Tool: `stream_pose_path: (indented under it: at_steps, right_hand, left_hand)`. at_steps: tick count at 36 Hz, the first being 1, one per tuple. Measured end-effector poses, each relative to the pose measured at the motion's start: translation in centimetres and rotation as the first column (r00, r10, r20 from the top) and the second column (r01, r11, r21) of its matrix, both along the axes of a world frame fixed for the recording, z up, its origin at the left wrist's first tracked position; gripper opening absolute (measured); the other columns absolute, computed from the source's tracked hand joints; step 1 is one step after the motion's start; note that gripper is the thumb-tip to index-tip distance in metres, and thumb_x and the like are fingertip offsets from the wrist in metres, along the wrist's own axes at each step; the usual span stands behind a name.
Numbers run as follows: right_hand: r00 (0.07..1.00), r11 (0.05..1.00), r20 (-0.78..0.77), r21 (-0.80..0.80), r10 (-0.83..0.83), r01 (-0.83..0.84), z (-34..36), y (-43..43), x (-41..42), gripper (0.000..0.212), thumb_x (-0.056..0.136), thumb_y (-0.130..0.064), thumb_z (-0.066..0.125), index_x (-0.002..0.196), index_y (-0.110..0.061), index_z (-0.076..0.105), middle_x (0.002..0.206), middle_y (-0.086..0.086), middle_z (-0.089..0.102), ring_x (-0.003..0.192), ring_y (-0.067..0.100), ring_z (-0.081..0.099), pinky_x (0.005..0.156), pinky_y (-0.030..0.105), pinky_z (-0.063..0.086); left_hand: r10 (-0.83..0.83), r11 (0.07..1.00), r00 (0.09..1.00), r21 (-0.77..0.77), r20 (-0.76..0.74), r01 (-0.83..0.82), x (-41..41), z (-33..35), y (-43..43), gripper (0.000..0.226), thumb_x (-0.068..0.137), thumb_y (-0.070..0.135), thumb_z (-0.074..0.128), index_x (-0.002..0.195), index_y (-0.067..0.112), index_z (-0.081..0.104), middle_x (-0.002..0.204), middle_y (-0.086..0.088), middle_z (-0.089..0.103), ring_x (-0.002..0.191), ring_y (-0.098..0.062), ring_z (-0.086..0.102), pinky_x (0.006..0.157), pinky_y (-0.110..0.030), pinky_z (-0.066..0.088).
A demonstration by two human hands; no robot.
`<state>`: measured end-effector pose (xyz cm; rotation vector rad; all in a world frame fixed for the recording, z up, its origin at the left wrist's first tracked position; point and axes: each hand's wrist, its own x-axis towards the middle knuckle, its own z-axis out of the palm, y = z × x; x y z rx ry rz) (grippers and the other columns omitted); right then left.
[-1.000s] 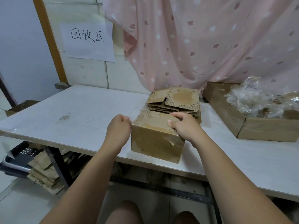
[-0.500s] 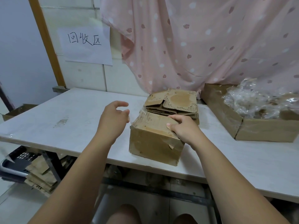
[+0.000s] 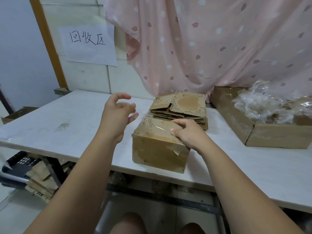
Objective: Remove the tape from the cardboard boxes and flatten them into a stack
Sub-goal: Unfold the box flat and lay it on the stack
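Count: one taped box (image 3: 157,149), still whole, at the table's (image 3: 67,119) front edge, mid-width. One stack (image 3: 185,103) of flattened cardboard touching behind it, toward the back edge. One open carton (image 3: 270,137) at the right end, with one wad of crumpled clear plastic (image 3: 263,105) in it. Two hands. Right hand (image 3: 189,134) grips the box top by its right edge, fingers bent, thumb down on the top. Left hand (image 3: 116,115) is raised off the box's far-left corner, fingers loosely curled and apart. Clear tape (image 3: 152,122) lifts off that corner toward the fingertips; pinched or not, can't tell.
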<state>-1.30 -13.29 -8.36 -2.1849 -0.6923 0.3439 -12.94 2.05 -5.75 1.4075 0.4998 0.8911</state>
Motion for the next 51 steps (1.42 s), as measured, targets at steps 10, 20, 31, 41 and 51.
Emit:
stream_pose_path:
  at_steps: [10,20,31,41,51]
  right_hand:
    - [1.0,0.999,0.003,0.038,-0.007,0.007,-0.3,0.0,0.0,0.038,0.092,-0.028,0.058,0.13,-0.03,0.056,0.094,-0.015,0.056,0.079,0.006,0.057,0.073,0.028,0.049]
    - [1.0,0.999,-0.005,0.042,-0.001,0.001,-0.3,0.0,-0.3,0.038,0.091,-0.029,0.058,0.129,-0.03,0.056,0.088,-0.017,0.06,0.1,0.029,0.063,0.083,0.038,0.052]
    - [1.0,0.996,-0.008,0.09,-0.022,0.022,-0.6,0.1,-0.2,0.038,0.09,-0.033,0.059,0.127,-0.029,0.056,0.119,-0.008,0.057,0.095,0.013,0.056,0.084,0.032,0.048]
    - [0.994,0.99,-0.065,0.108,-0.088,0.095,-0.8,-0.2,-0.2,0.043,0.088,-0.038,0.063,0.126,-0.023,0.048,0.092,-0.012,0.051,0.083,0.014,0.053,0.082,0.036,0.047]
    - [0.939,0.917,-0.342,0.358,-0.046,0.175,-2.1,0.1,0.1,0.048,0.082,-0.023,0.071,0.125,-0.025,0.05,0.112,0.004,0.063,0.09,0.021,0.065,0.078,0.034,0.052]
  left_hand:
    - [0.035,0.892,0.996,0.453,-0.082,0.006,-0.2,3.0,0.4,0.015,0.085,0.015,0.068,0.091,0.021,0.056,0.048,0.012,0.026,0.045,-0.005,0.033,0.063,-0.038,0.047]
    - [0.107,0.85,0.908,0.51,-0.406,0.128,0.1,-0.9,0.9,0.036,0.096,0.003,0.041,0.089,0.034,0.057,0.121,-0.001,0.047,0.086,-0.017,0.052,0.057,-0.019,0.039]
    - [0.419,0.702,0.731,0.703,-0.539,0.116,-1.7,-4.0,-0.7,0.068,0.072,0.081,0.031,0.079,0.019,0.057,0.076,0.01,0.058,0.073,-0.011,0.054,0.059,-0.028,0.04]
    - [0.412,0.678,0.875,0.727,-0.254,-0.108,-1.3,-2.9,-1.5,0.041,0.088,0.013,0.05,0.053,0.011,0.028,0.062,0.0,0.034,0.056,-0.014,0.033,0.05,-0.022,0.024]
    - [0.007,0.735,0.935,0.636,-0.356,0.236,3.6,-1.8,-4.0,0.022,0.098,0.033,0.044,0.083,0.018,0.049,0.062,-0.004,0.062,0.061,-0.015,0.057,0.062,-0.025,0.044]
